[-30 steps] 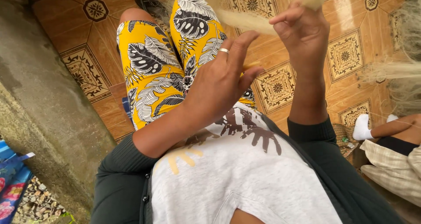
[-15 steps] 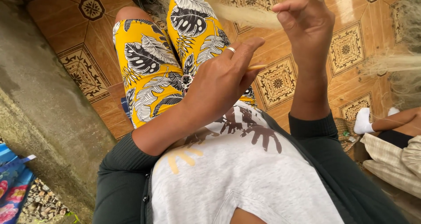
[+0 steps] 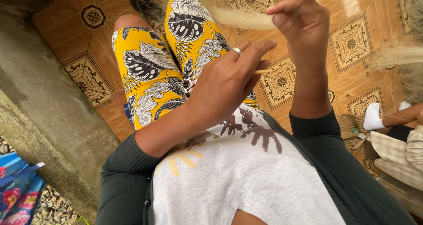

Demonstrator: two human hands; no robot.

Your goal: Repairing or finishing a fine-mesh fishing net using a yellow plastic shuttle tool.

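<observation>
Small woven straw basket (image 3: 350, 130) on far right floor, contents unclear, right hand (image 3: 304, 24) pinching pale blond fibre bundle (image 3: 246, 19) up high, left hand (image 3: 229, 82) half closed on thin pale strand (image 3: 264, 71), just below the bundle

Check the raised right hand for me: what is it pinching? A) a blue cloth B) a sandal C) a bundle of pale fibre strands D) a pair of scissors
C: the right hand pinches a bundle of pale fibre strands between thumb and fingers, stretched over the yellow leaf-print trousers, while the left hand sits lower.
</observation>
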